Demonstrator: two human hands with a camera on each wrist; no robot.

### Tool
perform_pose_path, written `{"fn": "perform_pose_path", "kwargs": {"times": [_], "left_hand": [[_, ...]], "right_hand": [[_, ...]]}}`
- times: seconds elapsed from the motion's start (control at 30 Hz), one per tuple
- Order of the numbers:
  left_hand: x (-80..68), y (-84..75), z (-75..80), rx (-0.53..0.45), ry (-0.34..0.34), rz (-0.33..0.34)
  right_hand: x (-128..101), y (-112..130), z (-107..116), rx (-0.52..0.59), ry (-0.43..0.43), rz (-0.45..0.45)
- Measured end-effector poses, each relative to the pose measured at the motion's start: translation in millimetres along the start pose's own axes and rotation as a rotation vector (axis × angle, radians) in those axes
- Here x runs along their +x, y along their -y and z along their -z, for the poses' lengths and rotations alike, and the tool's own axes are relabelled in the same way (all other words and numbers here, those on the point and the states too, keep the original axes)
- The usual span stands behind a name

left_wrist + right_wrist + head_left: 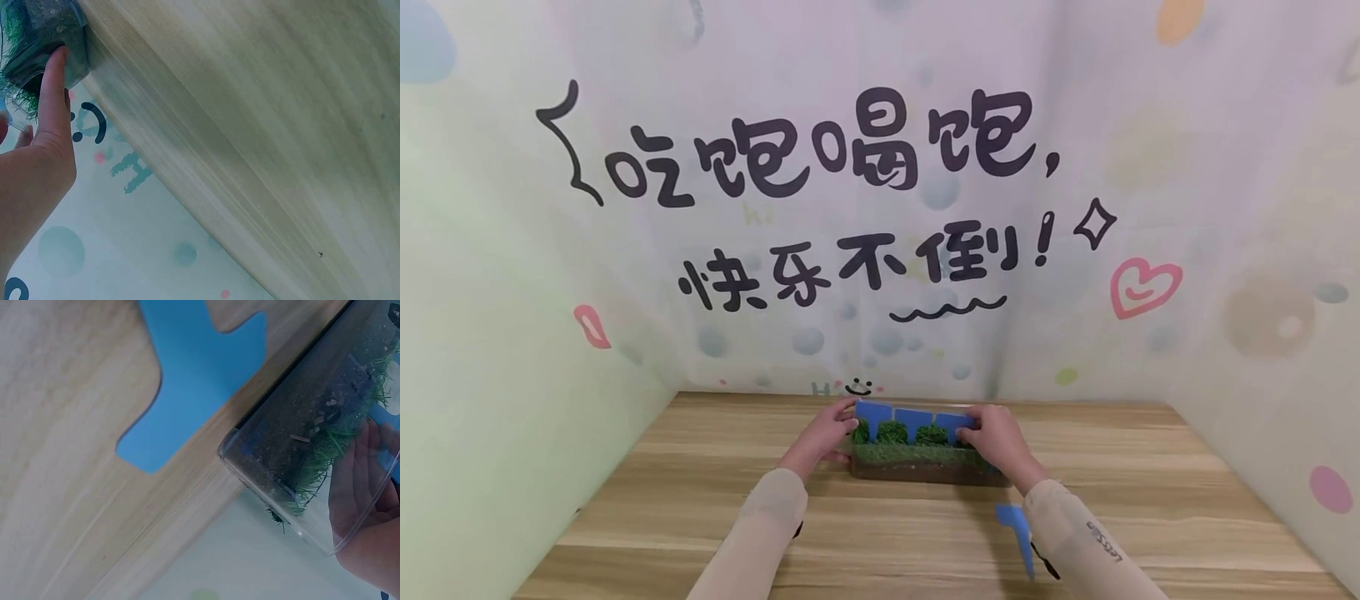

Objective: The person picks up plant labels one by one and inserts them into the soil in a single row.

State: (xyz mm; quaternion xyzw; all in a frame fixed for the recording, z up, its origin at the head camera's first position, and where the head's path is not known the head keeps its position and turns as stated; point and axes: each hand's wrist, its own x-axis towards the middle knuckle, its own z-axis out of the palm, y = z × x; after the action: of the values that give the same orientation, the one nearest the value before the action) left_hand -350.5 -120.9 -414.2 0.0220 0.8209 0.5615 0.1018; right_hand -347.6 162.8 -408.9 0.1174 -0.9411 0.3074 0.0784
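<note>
Both your hands sit at the ends of a clear box (917, 467) of soil and grass, near the far edge of the wooden surface (1150, 500). From the head view, your left hand (829, 433) holds the box's left end, fingers curled toward a blue card (872, 412) standing in it. Your right hand (996, 437) holds the right end, fingertips at another blue card (953, 423). Three round green tufts (892, 432) sit in a row in front of the cards. A loose blue piece (1019, 533) lies on the surface beside your right sleeve.

From the left wrist view, one straight finger (55, 94) presses against the box's wall (69, 50); the other fingers are barely visible.

From the right wrist view, your fingers (359, 481) show through the clear wall (300, 462), wrapped behind it, with soil below and grass above. The blue piece (194, 375) lies flat just beside the box.
</note>
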Motion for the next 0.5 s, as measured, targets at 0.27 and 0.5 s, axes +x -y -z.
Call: {"fn": "perform_pose_path", "kwargs": {"times": [0.27, 0.5], "left_hand": [[2.4, 0.0, -1.8, 0.005, -0.001, 0.003], [2.7, 1.0, -1.5, -0.003, 0.003, 0.004]], "right_hand": [[-1.8, -2.8, 2.4, -0.003, 0.0, 0.014], [-3.8, -2.5, 5.1, 0.028, -0.043, -0.03]]}}
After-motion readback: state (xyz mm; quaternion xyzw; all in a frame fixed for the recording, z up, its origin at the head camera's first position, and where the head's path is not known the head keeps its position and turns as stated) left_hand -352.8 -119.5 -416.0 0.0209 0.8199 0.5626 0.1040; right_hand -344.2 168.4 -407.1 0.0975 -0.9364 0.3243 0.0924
